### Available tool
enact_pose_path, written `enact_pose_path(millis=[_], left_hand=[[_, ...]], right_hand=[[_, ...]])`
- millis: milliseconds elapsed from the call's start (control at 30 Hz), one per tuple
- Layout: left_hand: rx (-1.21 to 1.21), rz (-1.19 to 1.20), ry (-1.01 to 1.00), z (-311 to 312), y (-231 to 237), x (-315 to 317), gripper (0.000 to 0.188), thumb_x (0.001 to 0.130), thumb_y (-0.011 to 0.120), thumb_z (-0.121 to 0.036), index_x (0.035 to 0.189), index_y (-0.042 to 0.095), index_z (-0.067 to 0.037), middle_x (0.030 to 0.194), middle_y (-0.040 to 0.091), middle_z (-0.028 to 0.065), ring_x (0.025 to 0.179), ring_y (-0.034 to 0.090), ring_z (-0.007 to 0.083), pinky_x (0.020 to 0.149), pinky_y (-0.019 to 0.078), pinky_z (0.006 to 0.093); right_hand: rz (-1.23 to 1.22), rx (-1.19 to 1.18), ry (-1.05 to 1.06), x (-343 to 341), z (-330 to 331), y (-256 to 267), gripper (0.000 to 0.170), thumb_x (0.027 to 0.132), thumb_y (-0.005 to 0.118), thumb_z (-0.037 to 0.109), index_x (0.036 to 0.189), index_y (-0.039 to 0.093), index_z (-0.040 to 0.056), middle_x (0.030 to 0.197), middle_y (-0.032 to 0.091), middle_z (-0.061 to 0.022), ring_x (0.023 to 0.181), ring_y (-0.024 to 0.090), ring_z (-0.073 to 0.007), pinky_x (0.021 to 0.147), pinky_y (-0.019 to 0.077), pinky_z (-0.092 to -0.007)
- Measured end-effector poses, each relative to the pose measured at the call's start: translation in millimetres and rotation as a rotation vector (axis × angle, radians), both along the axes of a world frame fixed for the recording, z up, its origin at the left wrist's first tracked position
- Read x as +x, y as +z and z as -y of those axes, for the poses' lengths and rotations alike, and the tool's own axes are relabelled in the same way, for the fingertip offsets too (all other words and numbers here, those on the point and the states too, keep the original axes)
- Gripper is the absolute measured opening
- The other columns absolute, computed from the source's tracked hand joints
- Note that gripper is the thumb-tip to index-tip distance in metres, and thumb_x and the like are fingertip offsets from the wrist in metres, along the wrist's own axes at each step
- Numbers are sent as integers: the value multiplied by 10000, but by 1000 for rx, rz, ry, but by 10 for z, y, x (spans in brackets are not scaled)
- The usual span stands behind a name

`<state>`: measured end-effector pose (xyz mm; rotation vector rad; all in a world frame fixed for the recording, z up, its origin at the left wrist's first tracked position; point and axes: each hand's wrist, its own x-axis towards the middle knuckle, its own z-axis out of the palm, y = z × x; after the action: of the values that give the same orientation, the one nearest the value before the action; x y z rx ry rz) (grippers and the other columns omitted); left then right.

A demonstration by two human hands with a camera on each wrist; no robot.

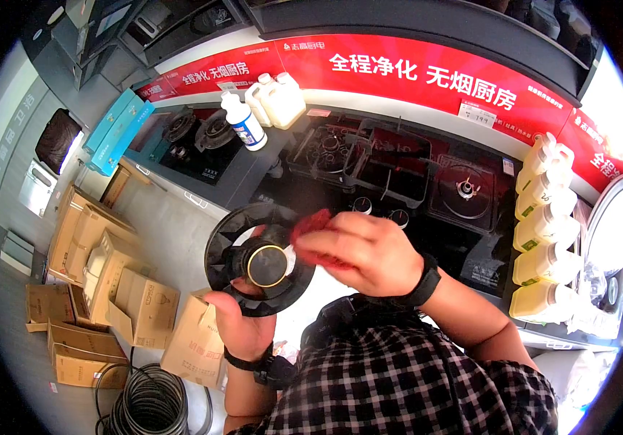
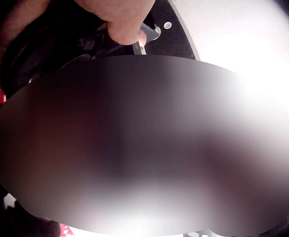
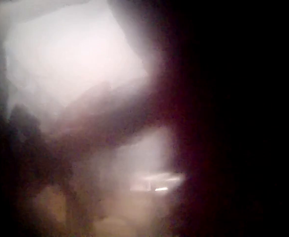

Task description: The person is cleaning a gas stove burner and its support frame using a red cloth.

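My left hand [image 1: 244, 330] grips a black round pan support for a gas burner [image 1: 218, 250] from below, with fingers showing through its opening. A thin gold-coloured ring [image 1: 268, 247] circles its dark hub. In my right hand [image 1: 376, 254] a red cloth [image 1: 311, 229] is bunched, held against the right side of the pan support near the hub. The left wrist view is mostly blurred, with a hand [image 2: 127, 22] by a black curved edge [image 2: 176, 42] at the top. Only blur and darkness fill the right wrist view.
Gas hobs [image 1: 467, 190] stand on the counter ahead. A white-and-blue bottle [image 1: 244, 123] and pale jugs [image 1: 286, 101] stand at the back, more jugs [image 1: 543, 264] at right. Cardboard boxes [image 1: 148, 308] and a black hose coil [image 1: 153, 399] lie on the floor at left.
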<state>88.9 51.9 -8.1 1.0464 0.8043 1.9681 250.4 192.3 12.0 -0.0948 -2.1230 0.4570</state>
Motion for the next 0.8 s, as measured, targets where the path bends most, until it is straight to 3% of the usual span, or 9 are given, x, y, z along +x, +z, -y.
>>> enact_pose_path(millis=[67,133,333,467,500,633,800], left_hand=[[16,-5,27,11,22,6,774,904,336,-629,1456,243,-94,1469,319,186,1337,352,319,1111,293,468],[8,8,23,34,4,-3,774,902,339,-630,1454,246,-97,1465,327,183,1333,361,319,1108,299,465],[-18,10,23,-6,-21,34,779,892,364,-634,1446,260,-97,1447,358,168,1309,395,303,1098,319,456],[-30,-12,82,-25,9,50,794,879,382,-643,1442,263,-96,1444,363,161,1297,408,295,1093,326,456],[-29,-5,63,-26,34,45,797,878,384,-643,1444,259,-96,1443,364,161,1298,406,297,1094,322,463],[-18,33,78,-13,82,48,804,875,393,-642,1447,251,-95,1436,371,157,1304,399,307,1102,305,491],[8,73,75,-26,60,48,803,872,397,-643,1448,243,-106,1438,365,150,1309,391,313,1109,288,509]], right_hand=[[-53,-89,-26,8,-34,36,420,694,715,52,1102,619,89,866,593,-88,702,596,-276,614,506,-345],[-23,-106,-122,13,-39,80,356,750,698,131,1095,615,135,859,603,-66,750,619,-266,636,521,-354],[44,74,-115,-44,14,18,332,731,716,118,1056,652,139,870,589,-57,720,604,-253,636,526,-337],[46,6,-9,-53,34,-41,340,731,716,130,1063,655,169,836,578,-38,710,608,-234,629,522,-340],[103,-35,14,0,14,16,399,748,705,107,1136,614,122,908,606,-82,768,628,-258,687,528,-343],[-56,-342,-13,43,-40,42,441,770,678,79,1192,553,63,1091,611,-173,974,608,-356,837,505,-387],[-81,-345,48,75,-161,-13,385,765,684,62,1136,580,63,988,612,-156,884,616,-337,772,506,-376]])
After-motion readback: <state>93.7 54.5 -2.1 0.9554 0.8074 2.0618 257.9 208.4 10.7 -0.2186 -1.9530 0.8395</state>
